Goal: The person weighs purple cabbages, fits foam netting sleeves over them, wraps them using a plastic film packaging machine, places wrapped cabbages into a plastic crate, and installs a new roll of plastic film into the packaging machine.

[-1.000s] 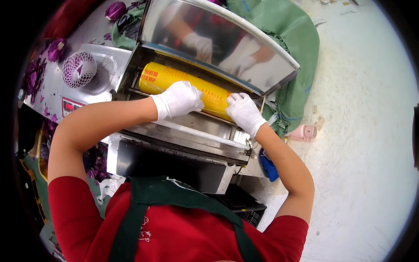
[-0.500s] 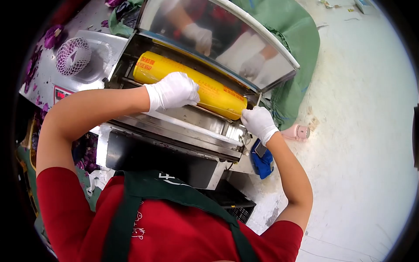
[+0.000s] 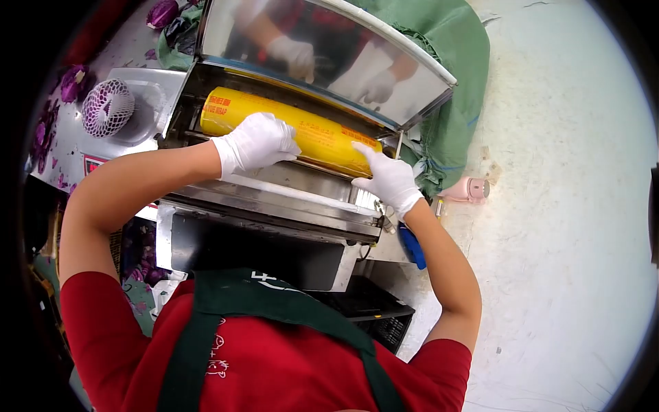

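A yellow roll of cling film [image 3: 316, 137] with red print lies in the trough of a metal wrapping machine [image 3: 274, 211]. My left hand [image 3: 259, 144], in a white glove, is closed in a pinch at the roll's front side. The clear film between its fingers is hard to make out. At the roll's right end is my right hand [image 3: 390, 180], also gloved, thumb and fingers apart around the roll's edge. Above the roll the machine's shiny lid [image 3: 343, 51] stands raised and reflects both hands. A white bar [image 3: 295, 193] runs along the front, below my hands.
To the left, a white foam net [image 3: 108, 108] sits on a metal scale [image 3: 147, 93], with purple cabbage [image 3: 74, 84] around it. A green sack [image 3: 463, 89] lies behind the lid. A pink bottle [image 3: 467, 190] and a blue object [image 3: 412, 246] are at the right.
My right hand has gone from a pinch beside the roll's right end to spread fingers over that end. My left hand stays closed at the roll. The view has shifted slightly.
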